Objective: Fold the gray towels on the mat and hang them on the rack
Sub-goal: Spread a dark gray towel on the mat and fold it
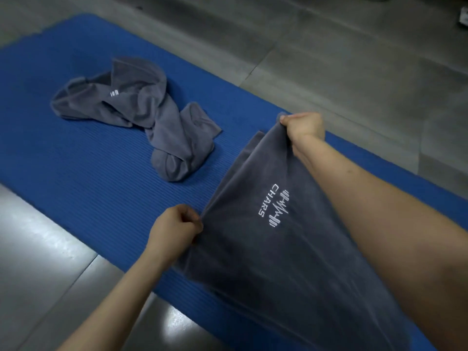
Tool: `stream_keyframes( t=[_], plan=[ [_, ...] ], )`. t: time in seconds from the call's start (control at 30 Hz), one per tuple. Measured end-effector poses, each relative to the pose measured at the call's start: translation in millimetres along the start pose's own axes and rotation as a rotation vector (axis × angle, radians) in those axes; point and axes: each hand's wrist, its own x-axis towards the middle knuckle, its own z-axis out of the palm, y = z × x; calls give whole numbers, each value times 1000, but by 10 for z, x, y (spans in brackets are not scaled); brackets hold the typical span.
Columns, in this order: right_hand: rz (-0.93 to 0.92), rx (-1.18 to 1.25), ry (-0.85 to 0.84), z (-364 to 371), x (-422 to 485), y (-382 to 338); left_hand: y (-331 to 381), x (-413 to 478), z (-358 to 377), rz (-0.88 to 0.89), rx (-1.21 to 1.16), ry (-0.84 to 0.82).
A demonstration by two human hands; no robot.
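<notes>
A gray towel (266, 249) with a white embroidered logo is stretched taut above the blue mat (88, 186). My left hand (177, 229) pinches its near corner and my right hand (304, 129) grips its far corner. The towel's lower part runs down past the bottom of the view. A second gray towel (141, 115) lies crumpled in a heap on the mat, up and to the left of both hands. No rack is in view.
Gray tiled floor (329, 59) surrounds the mat on all sides, glossy at the lower left. A small white object (464, 20) sits at the right edge of the view.
</notes>
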Motion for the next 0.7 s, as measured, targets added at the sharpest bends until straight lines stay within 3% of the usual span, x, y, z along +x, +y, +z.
stream_keyframes(
  t=[0.17,0.33,0.47,0.7],
  plan=[
    [19,-55,-58,459,-84,279,-318,146,49,-27,237,121],
    [-193,-371,-57,539,-62,521,-432,148,178,79,477,229],
    [-352,-575,90,389,78,642,-508,133,162,106,432,246],
    [-444,-671,-97,442,289,538,-617,177,127,100,422,209]
  ],
)
